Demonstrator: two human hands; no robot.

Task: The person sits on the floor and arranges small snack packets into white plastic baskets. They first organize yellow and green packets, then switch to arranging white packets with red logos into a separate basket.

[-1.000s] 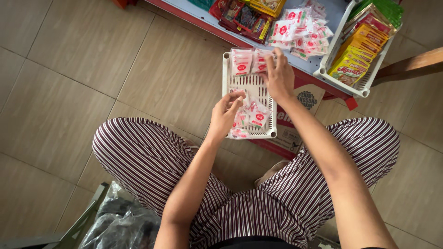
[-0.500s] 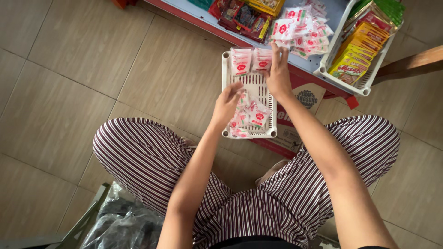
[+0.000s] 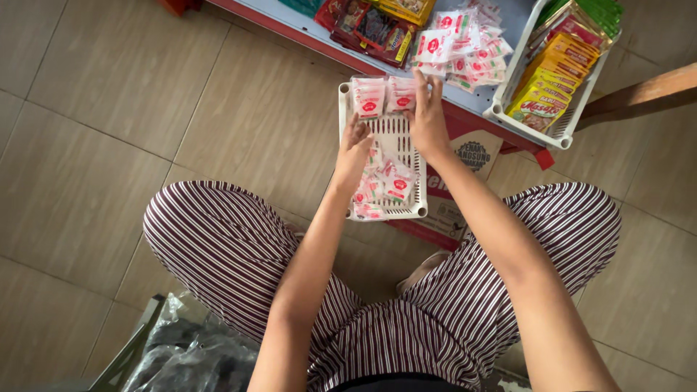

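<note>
Red-white sachets (image 3: 369, 97) in tray (image 3: 343, 145), hands (image 3: 428, 120) touching.

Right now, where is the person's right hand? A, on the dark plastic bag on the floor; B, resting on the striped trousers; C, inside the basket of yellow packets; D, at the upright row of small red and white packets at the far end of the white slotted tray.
D: the right hand has its fingers on the red and white packets standing at the far end of the white tray.
</note>
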